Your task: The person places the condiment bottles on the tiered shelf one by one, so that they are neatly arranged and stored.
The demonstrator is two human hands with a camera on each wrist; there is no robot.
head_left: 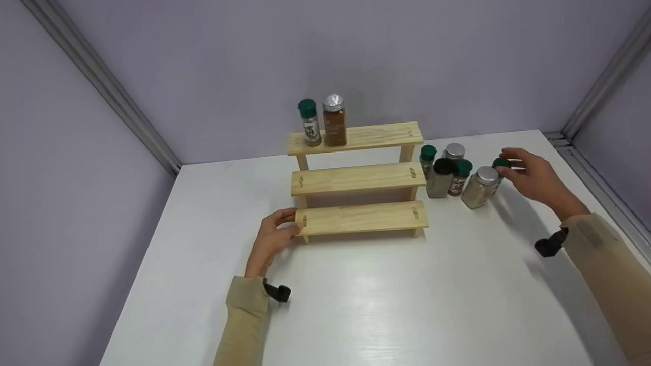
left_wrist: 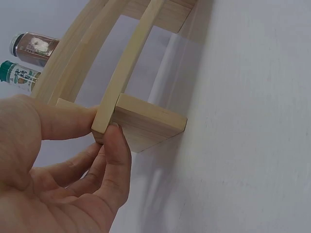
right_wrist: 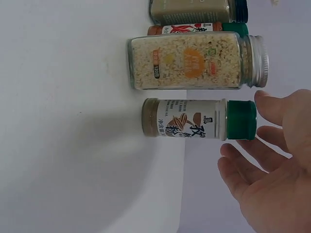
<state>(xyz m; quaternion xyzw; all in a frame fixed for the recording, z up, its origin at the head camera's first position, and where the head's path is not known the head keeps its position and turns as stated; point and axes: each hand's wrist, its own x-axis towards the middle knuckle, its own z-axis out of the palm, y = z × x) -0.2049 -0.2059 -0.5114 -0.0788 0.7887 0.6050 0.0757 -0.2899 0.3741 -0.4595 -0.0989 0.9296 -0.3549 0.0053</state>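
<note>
A three-step wooden rack [head_left: 361,217] stands on the white table. My left hand [head_left: 274,234] pinches the left end of its lowest shelf; the left wrist view shows the thumb on one face of the board [left_wrist: 127,68] and a finger on the other. At the right, my right hand [head_left: 534,175] is around the green cap of a small spice jar [right_wrist: 182,118], thumb at the cap's edge and fingers loosely spread, partly behind it. That jar stands upright beside a silver-capped jar [right_wrist: 189,60] of pale flakes.
On the top shelf stand a green-capped jar [head_left: 311,127] and a silver-capped jar of reddish-brown spice [head_left: 335,124]. Right of the rack cluster several more jars, including a black-capped one [head_left: 440,180] and a green-capped one [head_left: 459,180]. A wall [head_left: 244,76] rises behind the table.
</note>
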